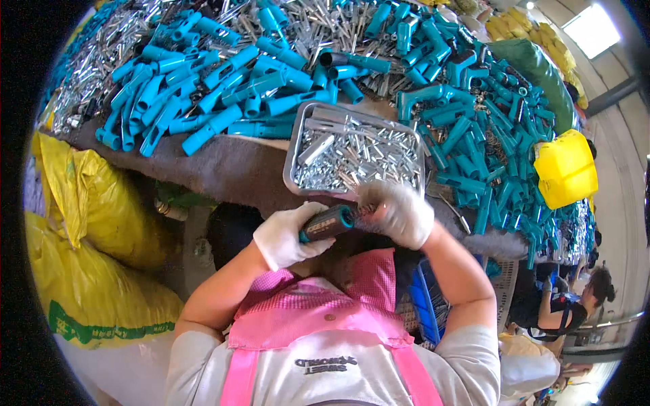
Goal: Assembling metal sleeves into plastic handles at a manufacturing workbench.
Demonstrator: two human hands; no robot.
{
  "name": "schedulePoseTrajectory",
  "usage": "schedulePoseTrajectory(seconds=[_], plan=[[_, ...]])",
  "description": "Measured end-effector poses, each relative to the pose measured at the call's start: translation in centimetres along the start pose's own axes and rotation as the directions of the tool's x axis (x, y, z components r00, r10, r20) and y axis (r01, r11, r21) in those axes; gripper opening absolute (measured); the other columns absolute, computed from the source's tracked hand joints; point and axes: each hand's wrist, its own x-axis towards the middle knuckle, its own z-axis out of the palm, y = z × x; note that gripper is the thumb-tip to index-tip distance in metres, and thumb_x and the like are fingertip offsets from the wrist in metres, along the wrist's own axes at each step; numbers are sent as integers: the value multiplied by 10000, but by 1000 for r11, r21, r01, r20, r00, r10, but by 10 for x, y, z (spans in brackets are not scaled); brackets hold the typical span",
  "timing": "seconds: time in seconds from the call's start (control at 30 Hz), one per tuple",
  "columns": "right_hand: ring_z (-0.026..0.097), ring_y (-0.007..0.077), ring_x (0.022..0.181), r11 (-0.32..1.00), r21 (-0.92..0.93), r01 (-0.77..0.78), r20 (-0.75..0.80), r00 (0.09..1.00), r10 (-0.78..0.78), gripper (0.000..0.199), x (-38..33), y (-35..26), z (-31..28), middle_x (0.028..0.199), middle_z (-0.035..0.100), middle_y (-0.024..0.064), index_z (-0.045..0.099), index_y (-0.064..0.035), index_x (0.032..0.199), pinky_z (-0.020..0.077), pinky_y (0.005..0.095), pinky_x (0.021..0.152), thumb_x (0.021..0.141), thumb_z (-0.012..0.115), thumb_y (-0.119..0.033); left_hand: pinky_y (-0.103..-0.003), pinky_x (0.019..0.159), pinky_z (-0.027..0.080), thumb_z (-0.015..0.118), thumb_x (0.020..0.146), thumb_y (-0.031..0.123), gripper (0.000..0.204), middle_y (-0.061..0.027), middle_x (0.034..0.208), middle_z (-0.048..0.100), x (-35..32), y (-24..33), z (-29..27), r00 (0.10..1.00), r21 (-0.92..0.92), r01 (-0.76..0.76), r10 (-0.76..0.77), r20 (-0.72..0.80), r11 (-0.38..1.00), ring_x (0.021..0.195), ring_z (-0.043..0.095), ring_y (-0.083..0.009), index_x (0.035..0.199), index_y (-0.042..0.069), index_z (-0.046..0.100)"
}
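Note:
My left hand (288, 237), in a white glove, is wrapped round a teal and black tool handle (328, 224) whose open end points right. My right hand (399, 213), also gloved in white and blurred by motion, is curled in close to that end. Something small, dark and shiny shows at its fingertips, too smeared to name. Just beyond both hands, on the table edge, stands a clear plastic tray (293, 162) full of small silver metal pins (359, 159).
Teal tool housings (271, 84) lie heaped at the back left, with more teal housings (474, 128) at the right. A yellow plastic container (566, 169) sits on the right heap. Yellow sacks (108, 271) stand at left. Another person (565, 308) is far right.

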Motion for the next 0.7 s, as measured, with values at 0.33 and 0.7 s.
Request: schedulePoseTrajectory(seconds=[0.33,0.7], plan=[[486,278,1128,301,-841,-449,-358,880,312,388,90,155,-125,1163,530,95,564,-122,1153,431,391,937,768,540,-79,-320,678,488,752,736,208,413,-137,811,622,-8,-1,0,986,-46,30,-37,-166,999,735,642,-270,1057,44,550],[584,137,638,752,615,-238,-46,941,336,468,-48,7,-47,760,609,57,508,30,1128,472,263,616,810,692,-261,-370,651,510,719,728,237,371,-146,824,630,-16,-8,-8,998,127,15,-8,-60,992,752,633,-331,1024,92,550]])
